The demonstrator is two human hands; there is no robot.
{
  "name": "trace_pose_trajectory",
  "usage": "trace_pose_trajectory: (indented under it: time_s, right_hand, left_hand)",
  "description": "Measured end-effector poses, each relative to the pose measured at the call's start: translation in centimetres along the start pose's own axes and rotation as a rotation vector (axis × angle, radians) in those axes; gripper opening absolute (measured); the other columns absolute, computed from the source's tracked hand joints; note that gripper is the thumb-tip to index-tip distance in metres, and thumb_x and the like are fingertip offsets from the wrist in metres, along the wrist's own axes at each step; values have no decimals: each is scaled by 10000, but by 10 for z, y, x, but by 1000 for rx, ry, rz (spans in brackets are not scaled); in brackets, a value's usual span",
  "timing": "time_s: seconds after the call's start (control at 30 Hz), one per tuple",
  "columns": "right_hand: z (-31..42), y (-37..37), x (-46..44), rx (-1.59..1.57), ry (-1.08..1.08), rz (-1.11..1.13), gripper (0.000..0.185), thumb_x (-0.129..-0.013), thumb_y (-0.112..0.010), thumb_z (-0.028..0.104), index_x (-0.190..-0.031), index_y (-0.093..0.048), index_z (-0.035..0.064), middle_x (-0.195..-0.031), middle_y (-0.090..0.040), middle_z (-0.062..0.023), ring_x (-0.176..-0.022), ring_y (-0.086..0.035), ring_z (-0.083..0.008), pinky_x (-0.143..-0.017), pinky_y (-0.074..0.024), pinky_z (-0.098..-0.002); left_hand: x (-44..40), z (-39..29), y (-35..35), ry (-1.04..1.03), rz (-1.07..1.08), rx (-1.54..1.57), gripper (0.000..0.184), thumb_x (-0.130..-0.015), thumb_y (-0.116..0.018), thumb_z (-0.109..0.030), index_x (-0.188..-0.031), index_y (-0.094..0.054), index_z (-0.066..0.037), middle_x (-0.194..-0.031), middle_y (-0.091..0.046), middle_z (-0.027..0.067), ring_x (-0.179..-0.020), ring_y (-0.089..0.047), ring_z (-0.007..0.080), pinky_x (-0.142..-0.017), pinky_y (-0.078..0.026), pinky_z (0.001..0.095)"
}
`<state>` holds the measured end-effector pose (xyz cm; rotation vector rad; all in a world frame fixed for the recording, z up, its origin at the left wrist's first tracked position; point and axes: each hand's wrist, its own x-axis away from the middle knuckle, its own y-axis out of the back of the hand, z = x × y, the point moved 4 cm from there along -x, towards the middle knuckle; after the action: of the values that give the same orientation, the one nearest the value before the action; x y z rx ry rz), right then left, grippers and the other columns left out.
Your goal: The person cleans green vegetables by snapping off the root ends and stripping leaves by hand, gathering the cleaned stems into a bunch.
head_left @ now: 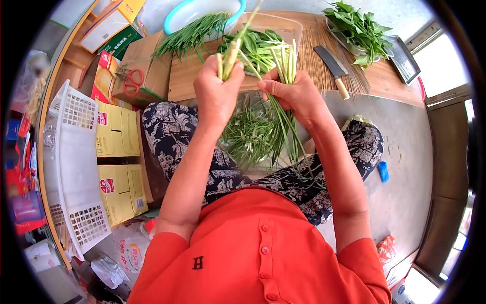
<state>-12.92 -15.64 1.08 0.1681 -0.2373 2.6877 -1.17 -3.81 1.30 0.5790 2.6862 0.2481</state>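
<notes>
My left hand (pixel 217 91) is closed around several thick, pale yellow-green stalks (pixel 231 61), one of them pointing up and away. My right hand (pixel 298 96) grips a bunch of long, thin greens (pixel 287 124); their pale stem ends stick up above the fingers and the dark green leaves hang down. A thin stalk slants across the gap between the two hands. Below them, between the knees, lies a loose heap of green trimmings (pixel 245 134). Just beyond the hands, a clear plastic tray (pixel 283 23) holds cut pale stems and leaves.
On the wooden table (pixel 182 83) lie a cleaver (pixel 330 62), thin brown sticks (pixel 309 45), leafy greens (pixel 357 30) and a dark tray (pixel 403 58). A blue-rimmed basin (pixel 169 20) has chives across it. Orange-handled scissors (pixel 132 83) rest at a cardboard box (pixel 152 63). White plastic baskets (pixel 76 167) stand left.
</notes>
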Motion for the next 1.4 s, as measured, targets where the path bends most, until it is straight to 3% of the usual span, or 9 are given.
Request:
trace_pose_trajectory:
  time_s: [0.13,0.27,0.33,0.43,0.8,1.1,1.17,1.33,1.4]
  right_hand:
    - [-7,9,6,-111,-16,25,102,-843,-664,139,-821,-598,63,-669,-603,-15,-435,-358,-28,-394,-241,-172]
    - [-6,16,9,-193,-17,36,93,-830,-666,122,-829,-614,44,-673,-621,-51,-437,-378,-42,-397,-263,-190]
    - [-5,13,6,-165,14,8,93,-834,-663,127,-829,-616,47,-672,-621,-46,-442,-377,-40,-398,-259,-191]
    - [-8,5,5,-136,26,31,93,-844,-656,132,-827,-620,48,-670,-619,-34,-451,-376,-36,-403,-255,-188]
    - [-5,-4,7,-120,37,38,102,-872,-632,148,-848,-621,50,-663,-613,-25,-429,-349,-29,-386,-237,-176]
    - [-5,-5,5,-192,1,74,152,-884,-609,175,-884,-638,26,-682,-628,-43,-440,-363,-35,-401,-257,-181]
    - [-10,-7,5,-316,-96,165,164,-895,-602,188,-872,-621,27,-671,-607,-44,-403,-332,-28,-382,-283,-165]
    - [-15,-6,14,-391,-153,220,181,-898,-592,183,-908,-608,3,-681,-589,-68,-389,-324,-29,-373,-312,-167]
    - [-16,-5,17,-370,-140,258,179,-898,-591,176,-900,-605,-3,-675,-591,-73,-389,-327,-30,-368,-305,-166]
  left_hand:
    - [-20,10,23,77,-99,99,105,-807,-669,-147,-801,-636,-47,-629,-562,-13,-519,-471,59,-465,-389,249]
    - [-23,11,34,118,13,137,55,-811,-664,-77,-859,-660,-51,-636,-575,-21,-492,-453,24,-427,-344,205]
    - [-7,-2,13,308,293,284,116,-815,-696,-114,-884,-640,-39,-629,-513,-56,-480,-410,19,-406,-286,171]
    - [6,-6,-5,367,415,513,214,-785,-748,-174,-875,-635,-15,-624,-516,-43,-487,-427,39,-423,-311,182]
    - [8,-1,-4,380,406,503,145,-830,-684,-116,-887,-626,4,-733,-581,9,-538,-465,50,-434,-335,203]
    - [8,1,-6,320,357,544,116,-845,-649,-93,-922,-617,-11,-713,-568,-7,-531,-461,46,-436,-332,202]
    - [2,2,0,70,154,224,127,-807,-659,-126,-873,-634,-20,-643,-566,7,-550,-497,79,-507,-415,256]
    - [-13,2,18,-97,-85,-14,166,-789,-676,-158,-861,-634,-15,-643,-568,21,-572,-503,82,-541,-430,263]
    - [-22,10,26,-89,-146,36,155,-788,-677,-155,-864,-645,-23,-639,-566,2,-572,-504,79,-536,-426,255]
